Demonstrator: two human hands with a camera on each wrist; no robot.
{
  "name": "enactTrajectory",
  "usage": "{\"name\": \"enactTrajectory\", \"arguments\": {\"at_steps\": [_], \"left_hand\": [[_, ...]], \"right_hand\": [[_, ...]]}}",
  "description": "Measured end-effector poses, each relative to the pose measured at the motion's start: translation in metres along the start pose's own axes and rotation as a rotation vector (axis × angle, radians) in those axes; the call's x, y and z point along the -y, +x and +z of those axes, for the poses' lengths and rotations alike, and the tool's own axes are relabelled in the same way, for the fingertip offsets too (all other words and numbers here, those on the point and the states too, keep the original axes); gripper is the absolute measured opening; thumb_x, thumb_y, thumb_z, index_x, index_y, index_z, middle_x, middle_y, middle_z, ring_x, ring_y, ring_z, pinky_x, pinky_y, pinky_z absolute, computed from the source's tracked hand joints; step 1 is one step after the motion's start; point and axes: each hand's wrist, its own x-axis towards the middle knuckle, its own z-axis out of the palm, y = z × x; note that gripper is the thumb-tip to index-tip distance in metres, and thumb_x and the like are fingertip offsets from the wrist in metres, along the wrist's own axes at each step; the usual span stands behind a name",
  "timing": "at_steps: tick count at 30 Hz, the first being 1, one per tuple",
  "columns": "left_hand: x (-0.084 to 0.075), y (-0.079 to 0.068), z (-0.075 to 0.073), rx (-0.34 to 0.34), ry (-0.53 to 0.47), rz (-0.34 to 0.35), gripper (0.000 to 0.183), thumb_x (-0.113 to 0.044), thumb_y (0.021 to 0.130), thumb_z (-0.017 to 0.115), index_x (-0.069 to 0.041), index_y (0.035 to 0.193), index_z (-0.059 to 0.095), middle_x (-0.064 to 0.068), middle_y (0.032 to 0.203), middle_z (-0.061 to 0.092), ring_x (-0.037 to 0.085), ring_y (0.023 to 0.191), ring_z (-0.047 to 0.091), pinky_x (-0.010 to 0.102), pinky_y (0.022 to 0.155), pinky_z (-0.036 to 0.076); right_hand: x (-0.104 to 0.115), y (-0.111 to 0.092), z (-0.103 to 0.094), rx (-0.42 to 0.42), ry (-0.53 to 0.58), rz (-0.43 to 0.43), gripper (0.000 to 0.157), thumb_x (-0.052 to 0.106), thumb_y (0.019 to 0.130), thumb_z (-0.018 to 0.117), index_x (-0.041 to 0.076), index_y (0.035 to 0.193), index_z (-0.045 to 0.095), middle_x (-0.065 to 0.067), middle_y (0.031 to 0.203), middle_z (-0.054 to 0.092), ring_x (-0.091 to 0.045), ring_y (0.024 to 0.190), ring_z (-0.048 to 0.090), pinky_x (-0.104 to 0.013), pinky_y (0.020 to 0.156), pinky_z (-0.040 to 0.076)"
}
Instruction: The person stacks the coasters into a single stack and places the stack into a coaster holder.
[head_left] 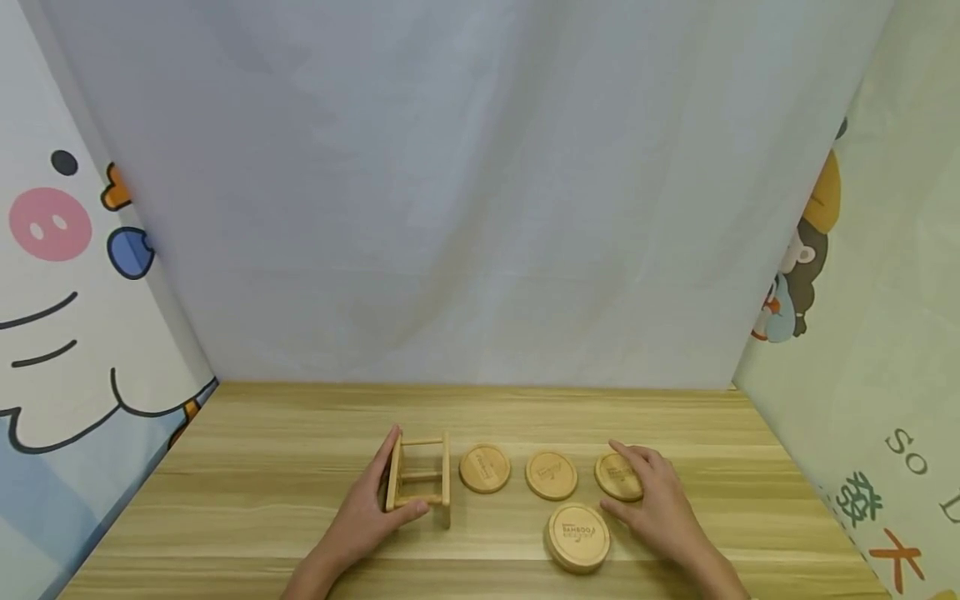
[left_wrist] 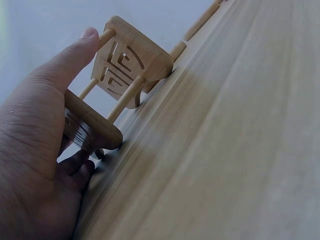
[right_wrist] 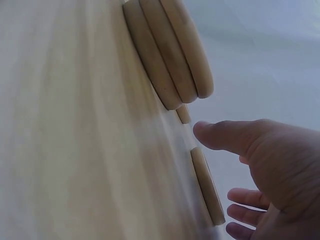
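My left hand (head_left: 366, 510) grips a small bamboo coaster holder (head_left: 446, 471), two end panels joined by thin rods, standing on the table. In the left wrist view the thumb lies against a rod of the holder (left_wrist: 132, 55), whose panel has a cut-out pattern, and the other fingers curl around its near panel. My right hand (head_left: 658, 500) is over the rightmost round bamboo coaster (head_left: 613, 477), thumb and fingers spread around it. The right wrist view shows the thumb apart from that coaster (right_wrist: 207, 187), with the fingertips close to its edge.
Two more single coasters, a left one (head_left: 484, 469) and a middle one (head_left: 551, 476), lie flat in a row beside the holder. A stack of three coasters (head_left: 578, 536) stands nearer me. Behind the wooden table (head_left: 315, 417) hangs a pale curtain (head_left: 480, 208).
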Motion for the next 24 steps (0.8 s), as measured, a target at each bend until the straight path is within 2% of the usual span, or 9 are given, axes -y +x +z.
{"name": "enactTrajectory", "arguments": {"at_steps": [6,15,24], "left_hand": [[-0.0013,-0.0002,0.0001,0.007,0.0,-0.003,0.115,-0.035,0.095,0.09,-0.033,0.181,0.012,0.013,0.185,0.019,0.046,0.166,0.025,0.072,0.129,0.025],[-0.0002,-0.0004,-0.0003,0.006,0.003,0.002,0.115,-0.035,0.095,0.09,-0.035,0.18,0.012,0.014,0.184,0.02,0.046,0.165,0.027,0.072,0.129,0.027],[-0.0009,-0.0005,-0.0005,0.01,-0.006,-0.007,0.115,-0.035,0.096,0.09,-0.033,0.181,0.012,0.015,0.184,0.019,0.048,0.165,0.028,0.072,0.128,0.027]], "right_hand": [[-0.0042,0.0011,0.001,0.002,0.014,0.014,0.087,0.015,0.084,0.099,0.005,0.16,0.057,-0.028,0.145,0.058,-0.053,0.136,0.055,-0.076,0.109,0.049],[-0.0085,0.0014,0.002,-0.013,0.008,0.007,0.086,0.015,0.083,0.1,0.004,0.158,0.059,-0.03,0.143,0.059,-0.054,0.134,0.057,-0.075,0.109,0.049],[-0.0088,0.0031,0.002,-0.004,-0.032,0.005,0.083,0.018,0.086,0.099,0.004,0.158,0.06,-0.029,0.144,0.062,-0.054,0.133,0.058,-0.076,0.108,0.048]]}}
